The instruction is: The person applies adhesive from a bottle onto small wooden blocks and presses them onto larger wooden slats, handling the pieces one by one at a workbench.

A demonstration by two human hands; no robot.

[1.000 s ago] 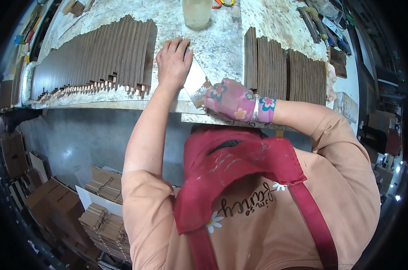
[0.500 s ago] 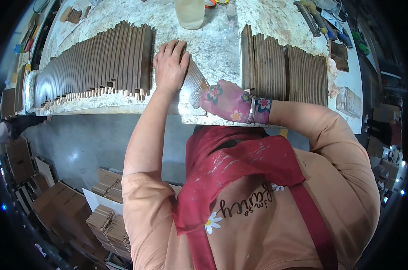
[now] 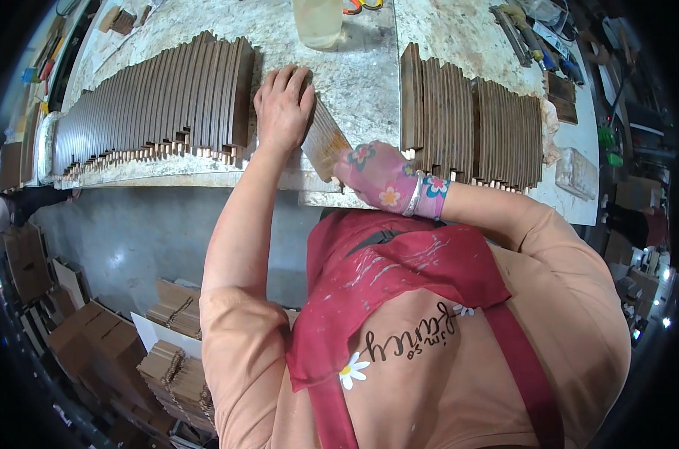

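Spread flat, left hand [image 3: 283, 105] fingers [image 3: 293, 81] pressing a dark wooden slat [image 3: 326, 136] on the stone bench [image 3: 354, 75], near its front edge. Curled in a flowered glove, right hand [image 3: 381, 178] gripping that slat's lower end. Open stone between left slat row [image 3: 160, 105] and right slat row [image 3: 470, 123]. Plastic cup [image 3: 318, 21] beyond.

The left hand [image 3: 282, 105] covers the slat's [image 3: 326, 138] far end; the jar [image 3: 318, 21] is cut off at the top edge.
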